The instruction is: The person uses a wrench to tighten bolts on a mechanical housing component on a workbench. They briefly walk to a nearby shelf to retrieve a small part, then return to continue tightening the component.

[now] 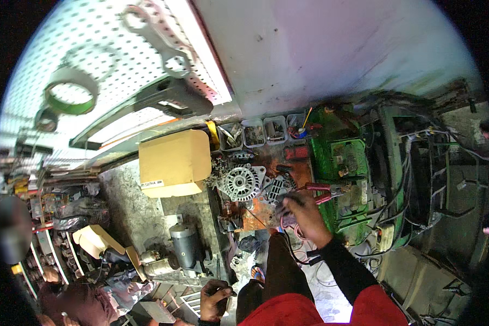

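Observation:
My right hand (307,217) is closed at the orange-topped bench (252,220), over a dark piece I cannot make out. Just beyond it lie a silver alternator housing (239,183) and a second metal housing (279,186). Red-handled clamps (318,193) and cables are beside it on the right. My left hand (214,299) is low, near my legs, with its fingers curled; I cannot make out what, if anything, is in them.
A cream box (174,160), dark cylindrical motor (183,244), small plastic bins (254,132) and green machine (342,163) surround the bench. Tools hang on a white pegboard (114,38). At lower left is another person (81,304) in maroon, beside crowded metal racks (41,239).

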Tool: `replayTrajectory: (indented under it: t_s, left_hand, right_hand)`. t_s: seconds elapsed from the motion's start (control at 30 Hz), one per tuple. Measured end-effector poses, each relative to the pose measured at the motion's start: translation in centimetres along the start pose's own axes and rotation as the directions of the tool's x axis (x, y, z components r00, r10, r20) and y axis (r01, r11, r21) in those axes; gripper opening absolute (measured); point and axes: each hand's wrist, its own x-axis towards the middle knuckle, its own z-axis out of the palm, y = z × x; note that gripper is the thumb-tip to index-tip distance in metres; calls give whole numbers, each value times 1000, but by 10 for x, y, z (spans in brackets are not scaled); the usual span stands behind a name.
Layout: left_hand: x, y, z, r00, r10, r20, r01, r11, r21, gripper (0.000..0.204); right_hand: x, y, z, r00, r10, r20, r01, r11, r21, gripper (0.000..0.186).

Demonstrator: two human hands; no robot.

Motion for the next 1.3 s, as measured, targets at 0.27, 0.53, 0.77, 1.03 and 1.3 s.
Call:
replayTrajectory:
  t_s: [0.27,0.53,0.77,1.03,1.3]
  left_hand:
    - [119,38,27,990,133,-37,-89,819,567,20]
    - [259,37,-1,916,400,18,-248,531,811,21]
    - [312,44,9,861,509,-27,-217,415,883,23]
    - [340,40,2,840,523,142,-321,267,909,24]
    - [349,36,0,833,511,211,-302,102,948,24]
  right_hand:
    - [118,24,-22,979,-39,-198,65,990,128,26]
    - [168,53,-50,950,-94,-297,87,996,-37,25]
    - [202,27,-69,961,-153,-232,85,956,-280,35]
    - [241,-23,-48,949,-306,77,275,684,-676,29]
    - [322,-53,-15,800,-40,599,569,368,-735,17]
